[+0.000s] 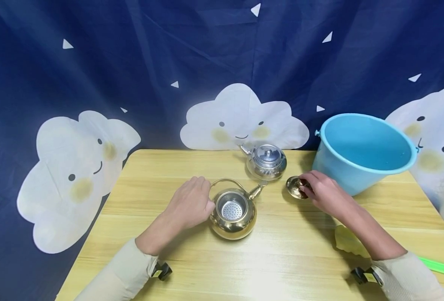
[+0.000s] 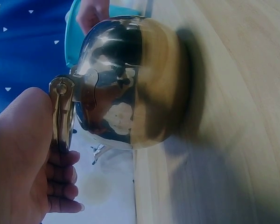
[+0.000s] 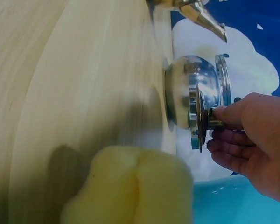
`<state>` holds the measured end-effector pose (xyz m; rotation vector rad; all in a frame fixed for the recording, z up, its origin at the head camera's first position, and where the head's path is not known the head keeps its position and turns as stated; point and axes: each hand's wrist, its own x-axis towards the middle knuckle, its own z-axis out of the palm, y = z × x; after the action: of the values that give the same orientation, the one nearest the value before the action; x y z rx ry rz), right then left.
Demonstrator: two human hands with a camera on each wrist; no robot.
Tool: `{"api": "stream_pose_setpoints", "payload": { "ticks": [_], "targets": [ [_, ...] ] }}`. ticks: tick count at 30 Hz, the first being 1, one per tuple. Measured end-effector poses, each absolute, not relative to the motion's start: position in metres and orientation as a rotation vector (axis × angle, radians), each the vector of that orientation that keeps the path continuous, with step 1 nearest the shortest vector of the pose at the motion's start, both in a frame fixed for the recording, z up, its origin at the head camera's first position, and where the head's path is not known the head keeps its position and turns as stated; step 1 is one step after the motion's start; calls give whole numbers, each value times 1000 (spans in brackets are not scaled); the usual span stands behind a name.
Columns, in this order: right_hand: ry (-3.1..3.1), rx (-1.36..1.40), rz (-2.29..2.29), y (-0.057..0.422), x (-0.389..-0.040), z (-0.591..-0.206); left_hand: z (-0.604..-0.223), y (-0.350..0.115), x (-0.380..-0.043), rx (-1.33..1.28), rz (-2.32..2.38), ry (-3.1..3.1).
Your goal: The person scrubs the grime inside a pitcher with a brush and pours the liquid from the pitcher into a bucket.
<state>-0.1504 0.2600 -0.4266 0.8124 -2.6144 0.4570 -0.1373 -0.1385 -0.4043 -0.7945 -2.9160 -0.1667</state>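
A gold teapot (image 1: 234, 228) stands uncovered on the wooden table, a perforated strainer (image 1: 231, 210) showing in its mouth. My left hand (image 1: 192, 201) grips its handle; in the left wrist view the fingers curl by the metal handle (image 2: 63, 116). To the right, my right hand (image 1: 325, 190) pinches the knob of a gold lid (image 1: 294, 188). The right wrist view has this lid (image 3: 196, 119) on edge, held off the tabletop. Behind, a smaller silver teapot (image 1: 267, 165) wears its own lid.
A light blue bucket (image 1: 357, 175) stands at the back right, close behind my right hand. A yellow sponge (image 1: 348, 240) lies under the right forearm. The end of a green strip (image 1: 442, 267) shows at the right edge. A dark blue cloud-print curtain (image 1: 162, 54) hangs behind the table.
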Motion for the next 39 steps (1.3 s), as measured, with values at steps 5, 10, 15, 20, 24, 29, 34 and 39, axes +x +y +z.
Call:
{"api": "stream_pose_setpoints", "payload": {
  "ticks": [5, 10, 15, 20, 24, 29, 34, 39],
  "targets": [
    [-2657, 782, 461, 263, -154, -430, -404, -139, -137, -787, -171, -2921],
    [-2681, 766, 466, 266, -157, -434, -404, -138, -138, -789, -177, -2921],
    [-2710, 734, 461, 268, -160, -438, -403, -138, -139, -796, -170, -2913],
    [-2764, 696, 451, 270, -160, -441, -405, -139, -139, -801, -170, -2914],
    [-2783, 678, 445, 270, -161, -443, -406, -139, -139, -798, -166, -2913],
    [-2792, 665, 443, 271, -161, -446, -406, -139, -138, -798, -162, -2912],
    [-2806, 661, 448, 273, -162, -447, -406, -139, -138, -791, -156, -2928],
    [-2807, 669, 455, 274, -162, -449, -404, -138, -137, -792, -151, -2933]
  ]
}}
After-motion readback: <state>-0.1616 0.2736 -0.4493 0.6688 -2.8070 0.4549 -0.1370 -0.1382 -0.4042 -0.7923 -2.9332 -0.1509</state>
